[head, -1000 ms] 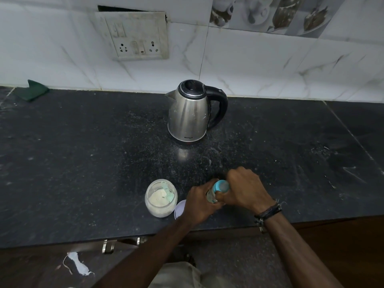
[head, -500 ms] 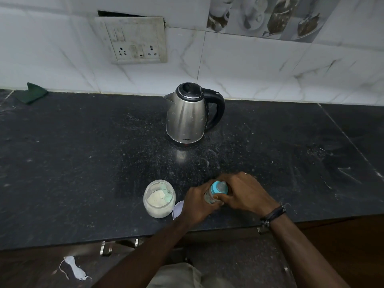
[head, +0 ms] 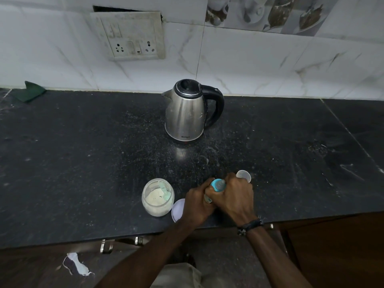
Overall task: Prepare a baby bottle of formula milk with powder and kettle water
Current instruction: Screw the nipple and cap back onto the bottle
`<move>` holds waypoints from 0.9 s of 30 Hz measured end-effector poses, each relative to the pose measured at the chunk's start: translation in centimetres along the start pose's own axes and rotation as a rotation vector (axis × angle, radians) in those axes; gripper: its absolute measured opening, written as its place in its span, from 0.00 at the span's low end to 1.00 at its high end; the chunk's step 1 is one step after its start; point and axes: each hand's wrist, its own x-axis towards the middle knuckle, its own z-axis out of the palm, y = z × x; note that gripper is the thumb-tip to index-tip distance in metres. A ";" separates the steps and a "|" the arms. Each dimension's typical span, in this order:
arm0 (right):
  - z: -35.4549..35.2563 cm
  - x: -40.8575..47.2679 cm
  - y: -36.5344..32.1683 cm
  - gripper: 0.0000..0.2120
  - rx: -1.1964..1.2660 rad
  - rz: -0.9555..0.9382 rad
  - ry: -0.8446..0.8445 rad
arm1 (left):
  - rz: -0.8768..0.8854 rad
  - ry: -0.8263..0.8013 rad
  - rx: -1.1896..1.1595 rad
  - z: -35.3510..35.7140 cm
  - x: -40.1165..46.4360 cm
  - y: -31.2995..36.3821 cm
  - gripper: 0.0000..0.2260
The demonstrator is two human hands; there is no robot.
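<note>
Mostly hidden: baby bottle (head: 217,185) at near tabletop (head: 83,163) edge, only its blue top showing. Left hand (head: 197,205) fingers wrap the body, right hand (head: 233,195) fingers curl around the collar. Clear cap (head: 243,175) half-occluded behind right hand; jar lid (head: 178,209) partly covered.

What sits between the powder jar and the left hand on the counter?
In the head view, a white lid lies flat between the powder jar and the left hand, its right edge hidden under that hand.
</note>
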 end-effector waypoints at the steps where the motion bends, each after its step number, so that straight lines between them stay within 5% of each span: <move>1: 0.1 -0.1 -0.2 0.23 -0.009 0.026 0.007 | 0.002 0.005 0.002 0.1 0.0 0.1 0.21; 4: -0.1 -0.1 -0.1 0.23 -0.024 0.032 -0.001 | -0.005 -0.001 -0.013 0.0 0.0 0.3 0.19; 11: -1.6 1.2 2.7 0.21 -0.010 -0.287 -0.231 | 0.018 -0.107 0.004 -1.0 0.5 0.6 0.20; 22: 0.7 -0.7 1.1 0.23 0.053 -0.007 0.000 | -0.005 -0.044 -0.062 0.0 0.1 -0.2 0.16; 27: -2.8 1.0 4.2 0.24 0.454 -0.094 -0.342 | 0.011 -0.032 -0.036 -0.1 0.2 0.0 0.23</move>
